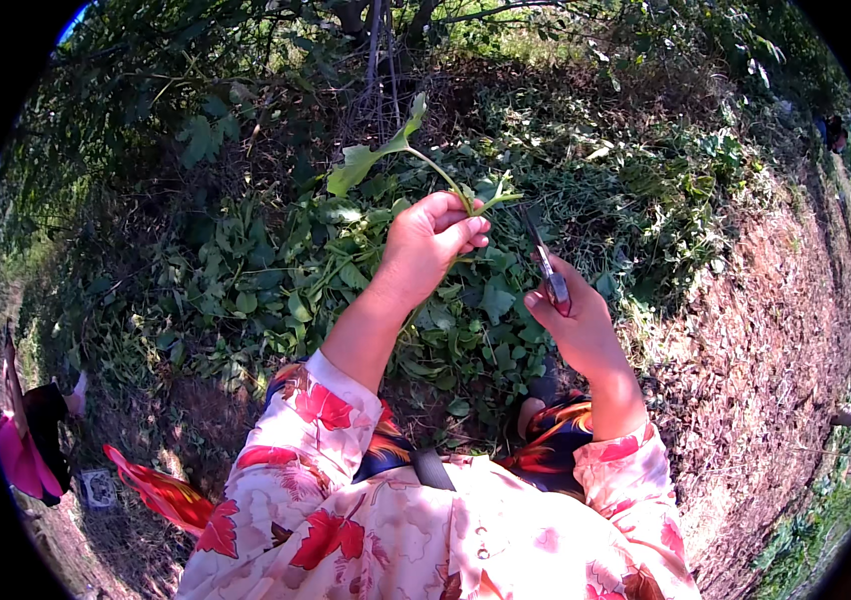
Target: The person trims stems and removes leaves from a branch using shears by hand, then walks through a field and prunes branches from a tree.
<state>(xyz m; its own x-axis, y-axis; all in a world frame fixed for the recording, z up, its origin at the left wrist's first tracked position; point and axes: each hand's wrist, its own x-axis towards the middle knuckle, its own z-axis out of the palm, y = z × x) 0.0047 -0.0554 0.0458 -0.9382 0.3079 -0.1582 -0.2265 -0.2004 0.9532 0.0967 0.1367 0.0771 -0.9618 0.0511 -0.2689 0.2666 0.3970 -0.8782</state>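
Between the thumb and fingers of my left hand (433,234) is a green leafy plant stem (438,169). A lobed leaf (359,166) extends from it to the upper left, and short cut-looking ends point right. My right hand (579,315) grips a bladed hand tool (551,276), likely scissors or shears, whose dark tip points up towards the stem without touching it. Whether its blades are apart cannot be told. Below both hands lies a broad heap of green leaves and stems (275,277).
Tree branches (377,45) hang over the far side. Dry leaf litter (755,360) covers the ground at right, with trunks at the rim. At far left is another person in pink and dark clothing (28,450), near a pale patterned object (98,489).
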